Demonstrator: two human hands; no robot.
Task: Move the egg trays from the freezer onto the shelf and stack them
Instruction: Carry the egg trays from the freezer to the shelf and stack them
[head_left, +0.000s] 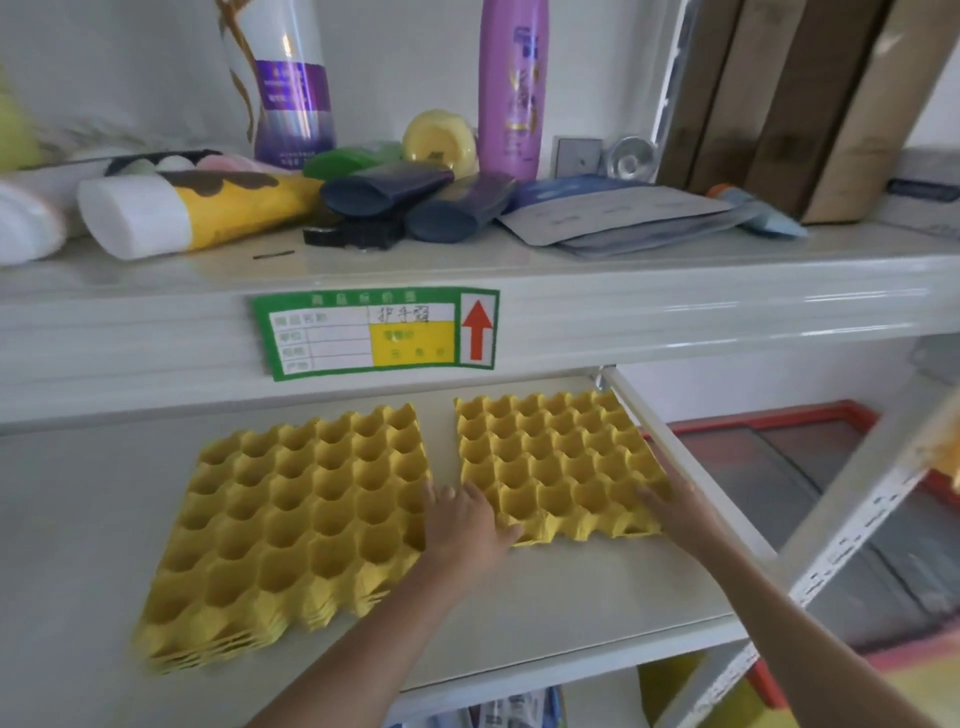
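A stack of several yellow egg trays (291, 525) lies on the left of the white middle shelf (597, 592). Beside it on the right lies a thinner yellow egg tray (556, 457), a narrow gap apart. My left hand (465, 519) rests in that gap with fingers spread, its thumb against the right tray's near left corner. My right hand (675, 506) touches the right tray's near right edge with straight fingers. The freezer (810, 467) with a red rim and glass lid stands to the right, beyond the shelf.
The upper shelf (571, 280) carries shampoo bottles (511, 88), tubes, a yellow jar, flat packets and brown cartons (789, 104). A green price label (376, 332) sticks to its front edge. A white slanted upright (852, 525) stands at the right.
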